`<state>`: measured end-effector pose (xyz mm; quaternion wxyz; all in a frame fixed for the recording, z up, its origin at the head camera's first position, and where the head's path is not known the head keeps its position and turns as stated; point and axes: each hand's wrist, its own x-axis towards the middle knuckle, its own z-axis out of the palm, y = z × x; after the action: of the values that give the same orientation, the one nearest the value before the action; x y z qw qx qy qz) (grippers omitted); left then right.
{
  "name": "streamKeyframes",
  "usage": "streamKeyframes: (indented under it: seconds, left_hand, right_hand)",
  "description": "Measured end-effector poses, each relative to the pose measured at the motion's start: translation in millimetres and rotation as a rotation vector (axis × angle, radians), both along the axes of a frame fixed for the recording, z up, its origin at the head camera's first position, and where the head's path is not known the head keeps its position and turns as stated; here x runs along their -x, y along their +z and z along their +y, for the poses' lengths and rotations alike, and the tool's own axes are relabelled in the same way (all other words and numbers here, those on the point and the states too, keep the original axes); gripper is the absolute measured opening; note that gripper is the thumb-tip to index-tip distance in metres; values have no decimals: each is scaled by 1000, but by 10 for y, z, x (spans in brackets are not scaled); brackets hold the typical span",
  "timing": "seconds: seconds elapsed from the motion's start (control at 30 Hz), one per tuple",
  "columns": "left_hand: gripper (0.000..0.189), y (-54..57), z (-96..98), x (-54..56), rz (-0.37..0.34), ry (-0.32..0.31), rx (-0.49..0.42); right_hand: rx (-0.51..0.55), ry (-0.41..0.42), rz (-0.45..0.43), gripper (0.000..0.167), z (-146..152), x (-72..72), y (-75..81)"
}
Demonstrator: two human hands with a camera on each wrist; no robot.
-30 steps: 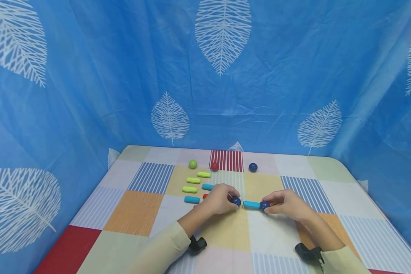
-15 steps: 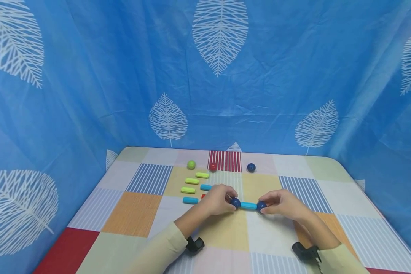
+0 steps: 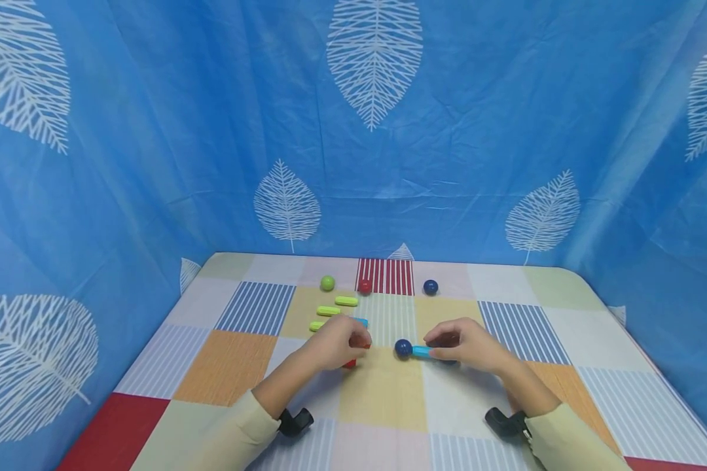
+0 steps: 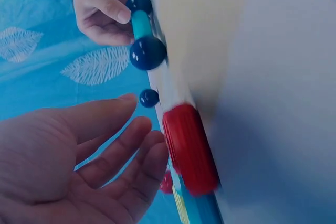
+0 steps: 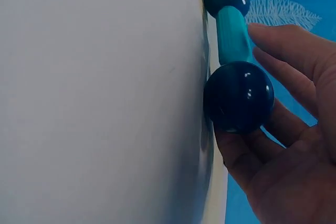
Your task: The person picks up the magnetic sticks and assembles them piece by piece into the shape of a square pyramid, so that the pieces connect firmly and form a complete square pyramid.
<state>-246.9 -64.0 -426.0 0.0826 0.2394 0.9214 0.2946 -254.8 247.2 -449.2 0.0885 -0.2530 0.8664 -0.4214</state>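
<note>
- Here, the right hand's (image 3: 471, 343) fingers curl round a light-blue plastic-looking rod (image 5: 231, 35) between glossy dark-blue balls (image 5: 239, 97), well inside the surface's far edge.
- Left hand's (image 3: 334, 341) fingers: parted, beside a ribbed red rod (image 4: 189, 150).
- Probably light, stiff; slick balls, so grip mid-rod.

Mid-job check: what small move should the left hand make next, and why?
I'd probably pinch the nearest red stick with the left hand: that hand looks empty and relaxed, close beside it. The light-blue stick has a dark-blue ball at each end and the right hand is on it, so it likely needs no second hand.
</note>
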Motion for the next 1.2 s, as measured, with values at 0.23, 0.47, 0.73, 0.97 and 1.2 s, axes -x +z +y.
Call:
streamKeyframes:
  seconds: [0.23, 0.47, 0.73, 0.97, 1.2]
  left_hand:
    - [10, 21, -198, -108, -1, -1, 82]
    - [17, 12, -258, -153, 3, -10, 128]
    - [21, -6, -299, -163, -26, 1, 137]
    - [24, -68, -335, -134, -40, 2, 131]
    - [20, -77, -344, -123, -24, -2, 82]
  right_hand:
    - [-12, 26, -41, 22, -79, 13, 18]
    - [-28, -1, -32, 17, -78, 23, 6]
    - [-71, -117, 23, 17, -51, 8, -14]
    - [-84, -231, -12, 20, 16, -8, -4]
    - [-95, -246, -67, 16, 65, -28, 30]
